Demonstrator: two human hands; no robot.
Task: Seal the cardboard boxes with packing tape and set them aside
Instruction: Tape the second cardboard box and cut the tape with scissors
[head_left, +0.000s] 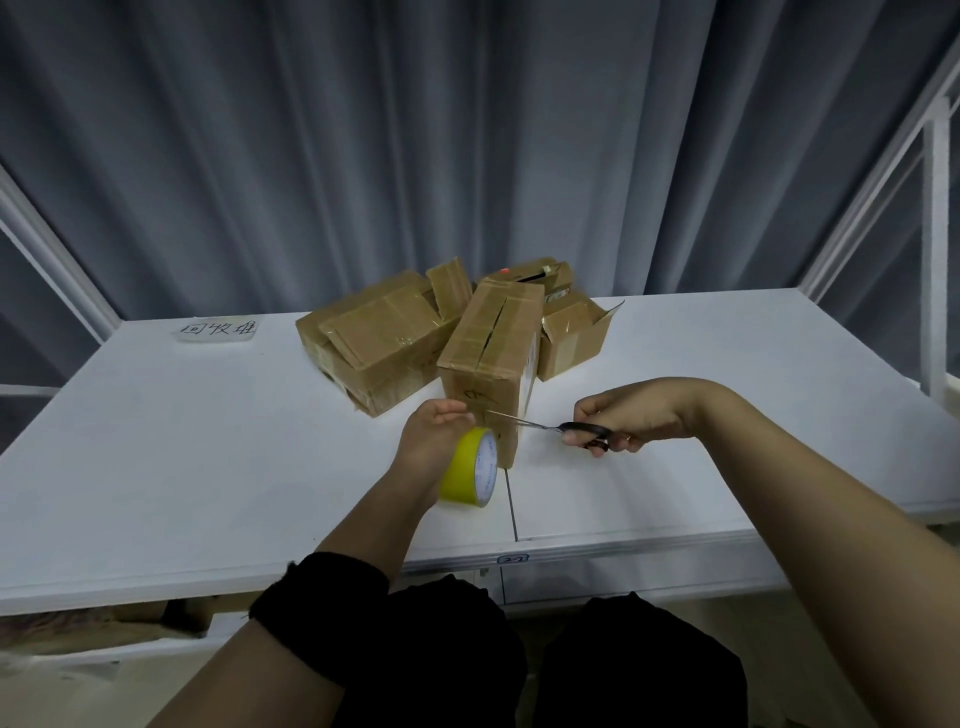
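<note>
A narrow brown cardboard box (493, 343) stands near the middle of the white table (208, 457), its top flaps closed with a slit along the seam. My left hand (431, 441) holds a yellow tape roll (470, 467) against the box's near end. My right hand (634, 415) grips black-handled scissors (550, 427), blades pointing left toward the box's near face just above the roll. Any tape strip between roll and box is too thin to make out.
Behind the box lie a larger flat box (374, 338) and a small open-flapped box (571, 332), with another box (540, 273) at the back. A paper label with handwriting (218, 329) lies at the far left. Grey curtains hang behind; white frame posts stand at both sides.
</note>
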